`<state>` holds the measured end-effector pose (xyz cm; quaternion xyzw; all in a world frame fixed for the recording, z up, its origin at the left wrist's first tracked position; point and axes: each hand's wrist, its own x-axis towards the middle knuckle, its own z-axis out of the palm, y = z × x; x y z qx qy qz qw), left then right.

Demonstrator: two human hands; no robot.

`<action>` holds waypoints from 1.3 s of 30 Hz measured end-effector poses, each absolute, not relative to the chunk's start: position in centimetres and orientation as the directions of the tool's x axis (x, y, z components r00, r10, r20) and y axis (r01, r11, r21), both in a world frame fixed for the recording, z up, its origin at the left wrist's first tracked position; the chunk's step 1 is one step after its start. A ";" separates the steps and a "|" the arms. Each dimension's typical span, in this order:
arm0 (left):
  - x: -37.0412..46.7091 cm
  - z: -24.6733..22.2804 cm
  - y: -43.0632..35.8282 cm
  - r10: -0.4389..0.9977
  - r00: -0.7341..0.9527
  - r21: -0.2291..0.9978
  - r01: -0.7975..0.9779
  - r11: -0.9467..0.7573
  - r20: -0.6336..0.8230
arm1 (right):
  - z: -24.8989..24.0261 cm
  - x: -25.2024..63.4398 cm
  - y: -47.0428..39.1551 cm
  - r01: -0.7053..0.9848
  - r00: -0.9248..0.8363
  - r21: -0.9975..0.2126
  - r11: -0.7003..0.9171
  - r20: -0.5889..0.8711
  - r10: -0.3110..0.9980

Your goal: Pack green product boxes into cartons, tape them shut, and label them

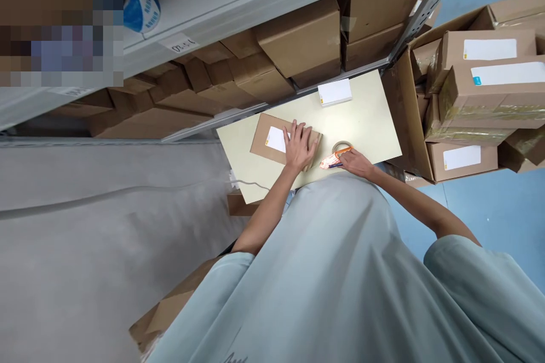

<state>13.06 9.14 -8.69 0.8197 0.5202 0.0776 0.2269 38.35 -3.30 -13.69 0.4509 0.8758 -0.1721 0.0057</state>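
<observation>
A flat brown cardboard box (260,139) with a white label (276,138) lies on the pale tabletop (361,108). My left hand (299,147) rests on the box's right part, fingers spread over it and partly covering the label. To the right, my right hand (356,163) is closed at the end of a slim orange tool (343,151), whose exact kind is unclear. A tape roll (336,145) lies right behind this tool. Beside the fingertips are a white-and-orange patterned piece (327,161) and a thin dark blue item (335,165).
A stack of white labels (335,92) sits at the table's back edge. Shelving (255,0) with cardboard boxes runs behind, holding a blue tape roll (147,8) above. At right stands a large carton (398,108) of labelled boxes. A grey cable (128,193) crosses the left side.
</observation>
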 end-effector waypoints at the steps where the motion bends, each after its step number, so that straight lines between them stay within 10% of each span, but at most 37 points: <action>1: 12.7 -8.8 8.6 0.870 0.481 0.454 0.803 -0.386 -0.111 | -13.7 38.2 -3.8 0.767 -0.624 -0.317 0.559 -0.161 0.765; 15: 11.9 -9.9 6.4 0.819 0.567 0.441 0.759 -0.478 -0.089 | -11.5 50.5 1.6 0.819 -0.572 -0.151 0.553 -0.152 0.806; 24: 11.0 -8.4 4.6 0.646 0.709 0.525 0.677 -0.515 -0.282 | -10.9 41.0 7.4 0.777 -0.630 -0.195 0.599 -0.258 0.732; 29: 8.8 -7.1 3.3 0.950 -0.045 0.395 0.903 0.171 -0.309 | -11.4 38.3 5.3 0.807 -0.591 -0.214 0.551 -0.286 0.754; 32: 7.8 -7.1 3.8 0.759 -0.516 0.322 0.696 0.641 -0.397 | -11.6 36.0 3.5 0.789 -0.615 -0.223 0.573 -0.259 0.745; 39: 6.3 -7.6 6.2 0.838 -0.406 0.206 0.843 0.498 -0.364 | -11.2 31.1 0.5 0.716 -0.697 -0.285 0.637 -0.257 0.669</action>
